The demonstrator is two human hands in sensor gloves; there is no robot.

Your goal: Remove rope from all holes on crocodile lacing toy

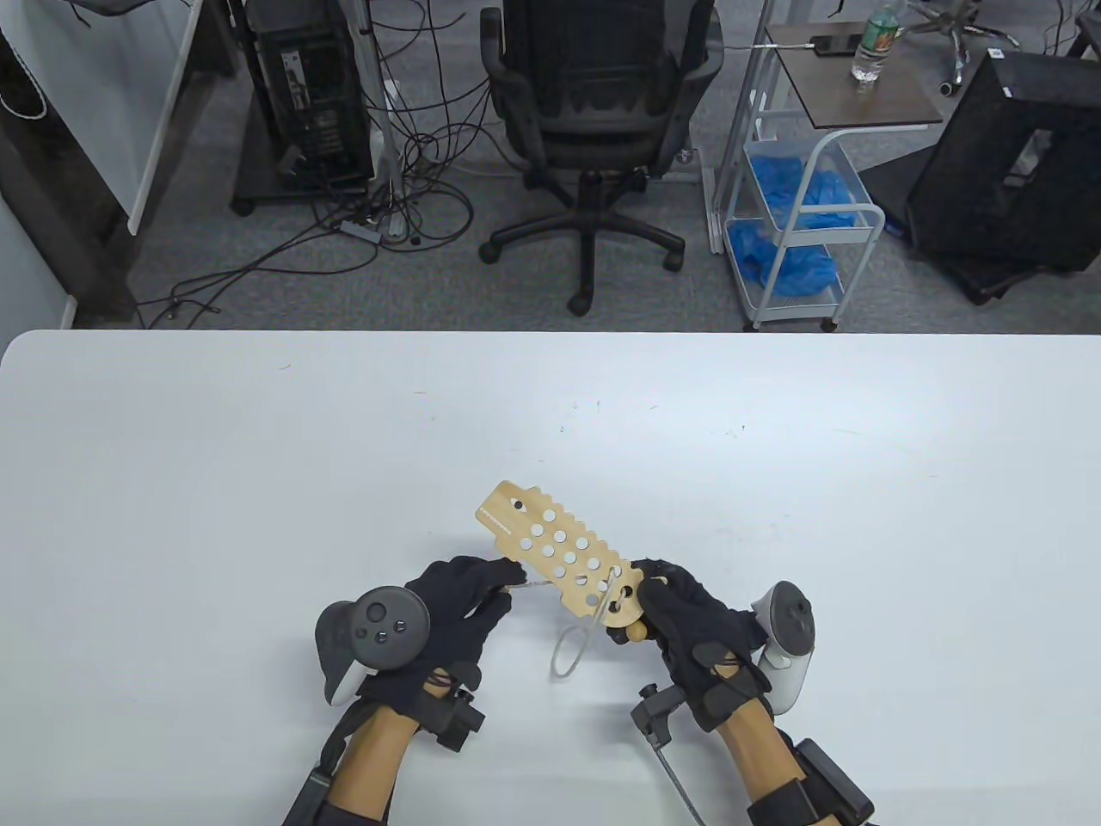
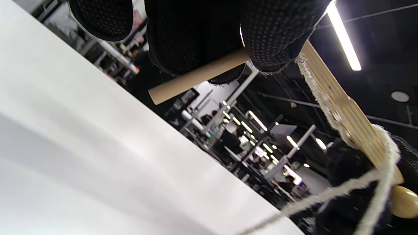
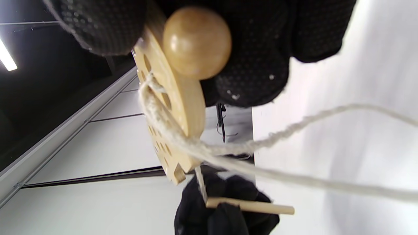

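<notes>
Flat pale wooden crocodile lacing toy (image 1: pixel 563 553), full of round holes, toothed along one edge, held tilted above the table with snout pointing away. Cream rope (image 1: pixel 578 641) threaded only through the holes at the near end, looks like two or so, hanging below in a loose loop. Thin wooden needle (image 2: pixel 196 77) at one end, round wooden bead (image 3: pixel 197 42) at the near end.

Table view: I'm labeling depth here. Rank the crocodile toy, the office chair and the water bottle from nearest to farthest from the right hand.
From the right hand:
1. Crocodile toy, held in that hand, above the table.
2. Office chair, on the floor beyond the table, centre.
3. Water bottle, on the cart's top, far right corner.
</notes>
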